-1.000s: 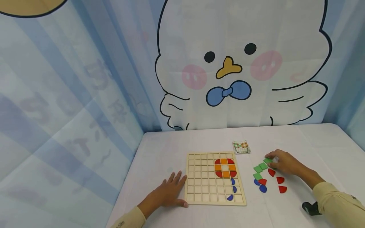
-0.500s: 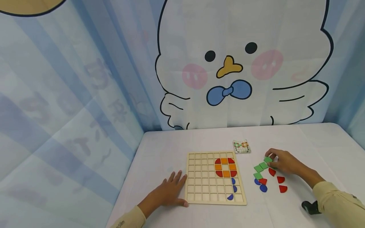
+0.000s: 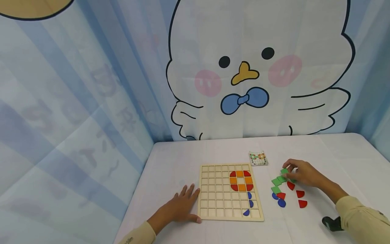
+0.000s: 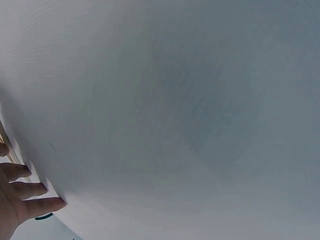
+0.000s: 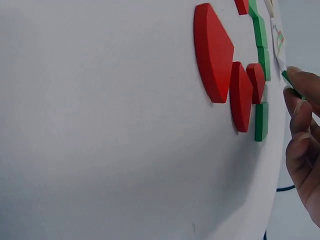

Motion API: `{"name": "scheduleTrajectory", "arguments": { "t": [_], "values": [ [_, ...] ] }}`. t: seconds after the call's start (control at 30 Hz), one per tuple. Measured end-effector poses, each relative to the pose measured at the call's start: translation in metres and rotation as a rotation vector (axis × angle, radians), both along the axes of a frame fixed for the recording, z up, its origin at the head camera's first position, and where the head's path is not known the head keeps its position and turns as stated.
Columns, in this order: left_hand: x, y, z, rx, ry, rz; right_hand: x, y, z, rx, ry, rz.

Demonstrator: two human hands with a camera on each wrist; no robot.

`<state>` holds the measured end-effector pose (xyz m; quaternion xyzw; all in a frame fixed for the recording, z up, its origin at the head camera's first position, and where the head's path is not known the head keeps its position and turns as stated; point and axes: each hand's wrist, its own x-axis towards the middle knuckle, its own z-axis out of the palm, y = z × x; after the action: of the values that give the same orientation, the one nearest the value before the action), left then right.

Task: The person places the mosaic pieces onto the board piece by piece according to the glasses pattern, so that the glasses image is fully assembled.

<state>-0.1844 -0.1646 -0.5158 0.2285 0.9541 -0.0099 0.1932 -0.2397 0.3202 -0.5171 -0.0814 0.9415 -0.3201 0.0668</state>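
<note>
A pale cloth with a soft, faintly wrinkled surface covers the table (image 3: 329,156), and on it lies a board (image 3: 212,194), light and wood-like, ridged into small square cells. Flat, smooth pieces with crisp edges lie about: on the board, orange squares (image 3: 239,173) and round-sided red pieces form a ring with blue rounded pieces (image 3: 251,203) below; off to its right are more green squares (image 3: 276,182), loose red pieces (image 3: 300,194) and loose blue pieces (image 3: 281,203). A small printed card (image 3: 258,158) sits just beyond the board's far right corner.

The green tile (image 3: 284,171) is in the right hand (image 3: 298,173), pinched between thumb and forefinger, the other fingers curled. It is thin, flat and square, plain green, at the far end of the loose green squares, and looks raised from the cloth. It slants, a free edge pointing out past the fingertips toward the board side; its sides look equal, so I cannot pick a long axis.

The left hand (image 3: 182,205) rests with fingers spread apart, at the board's left rim.
</note>
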Motion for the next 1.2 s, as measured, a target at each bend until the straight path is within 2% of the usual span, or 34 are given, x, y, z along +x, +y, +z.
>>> {"name": "scheduleTrajectory", "arguments": {
  "t": [0.23,0.7,0.9,1.2],
  "values": [
    [-0.001,-0.002,-0.003,0.015,-0.018,0.004,0.000,-0.019,0.009,-0.082,-0.009,0.013],
    [-0.001,-0.001,0.000,0.019,-0.027,0.013,0.004,-0.075,0.022,-0.305,-0.140,0.066],
    [-0.001,-0.001,0.000,0.008,-0.027,0.014,0.005,-0.096,0.022,-0.348,-0.113,0.129],
    [-0.002,-0.002,-0.002,0.009,-0.024,0.009,0.002,-0.121,0.013,-0.404,-0.085,0.209]
  ]
}}
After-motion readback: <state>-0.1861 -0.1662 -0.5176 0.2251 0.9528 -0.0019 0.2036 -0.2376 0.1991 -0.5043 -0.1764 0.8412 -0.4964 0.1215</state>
